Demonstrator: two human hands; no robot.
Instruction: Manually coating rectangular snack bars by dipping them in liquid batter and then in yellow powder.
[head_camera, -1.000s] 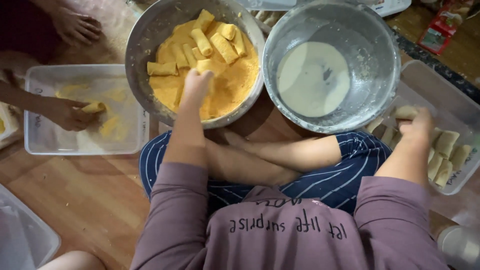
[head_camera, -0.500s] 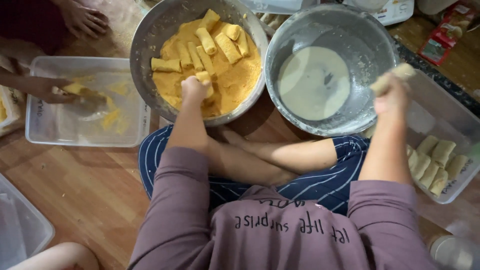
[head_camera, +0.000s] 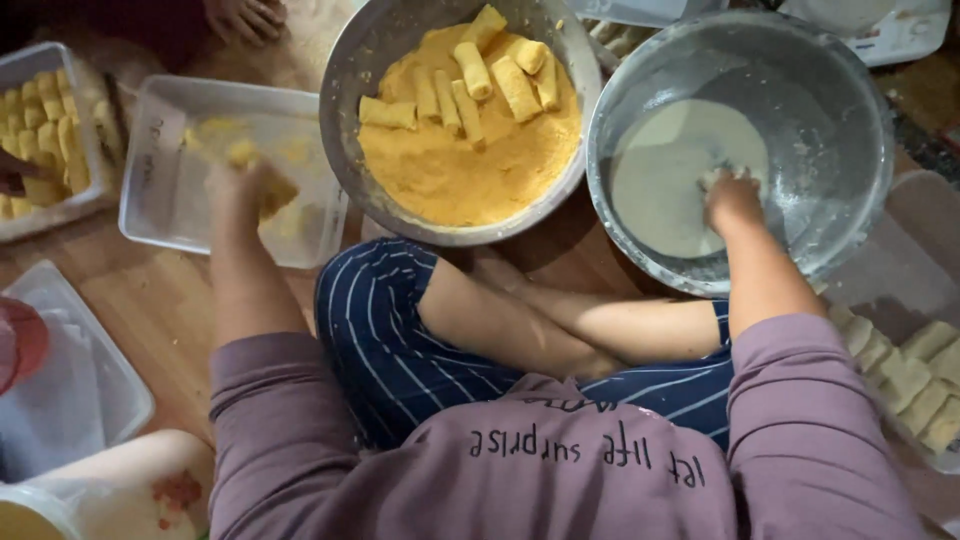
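My left hand (head_camera: 243, 192) is blurred over a clear plastic tub (head_camera: 160, 130) at the left and grips a crumb-coated roll (head_camera: 277, 190). My right hand (head_camera: 733, 200) reaches into a metal bowl (head_camera: 850, 110) of white batter (head_camera: 665, 170), fingers down in the batter on a pale roll that is mostly hidden. Between them stands a metal bowl (head_camera: 350, 80) of yellow crumbs (head_camera: 460, 170) with several coated rolls (head_camera: 470, 70) lying at its far side.
A tub of plain pale rolls (head_camera: 915, 375) sits at the right edge. Coated rolls fill a tray (head_camera: 45, 135) at far left. Another person's hand (head_camera: 245, 17) rests at the top, and an empty clear tub (head_camera: 70, 380) lies at lower left. My crossed legs lie below the bowls.
My left hand swung from the crumb bowl to the left tub with a coated roll. My right hand carried a pale roll from the right tub into the batter bowl.
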